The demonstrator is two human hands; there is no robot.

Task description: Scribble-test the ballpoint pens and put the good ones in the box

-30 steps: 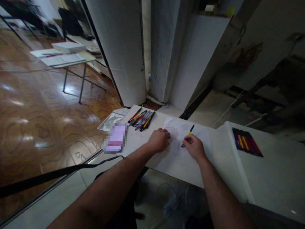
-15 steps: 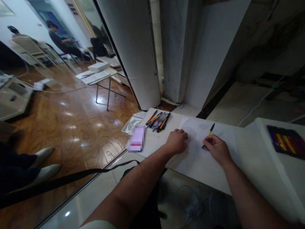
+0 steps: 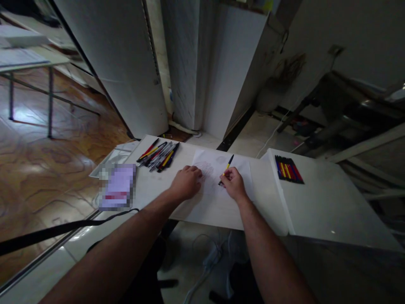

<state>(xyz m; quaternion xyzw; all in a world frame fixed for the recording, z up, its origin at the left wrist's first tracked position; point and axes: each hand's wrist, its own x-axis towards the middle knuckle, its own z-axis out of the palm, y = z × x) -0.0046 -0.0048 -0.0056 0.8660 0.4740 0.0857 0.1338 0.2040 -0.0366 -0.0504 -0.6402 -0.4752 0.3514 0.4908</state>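
A white sheet of paper with a faint reddish drawing lies on a small white table. My left hand rests on the sheet with its fingers curled, pressing the paper down. My right hand grips a black and yellow pen, its tip on the paper just right of the drawing. A loose bunch of several pens lies at the table's far left, about a hand's width beyond my left hand.
A blurred-out card or booklet sits at the table's left edge over some printed sheets. A second white table to the right carries a pack of coloured pens. White pillars stand behind. Cables lie underneath on the floor.
Only the head view has swung, turning left and then back right and down. Both hands stay on the paper, the right one holding the pen in the same place.
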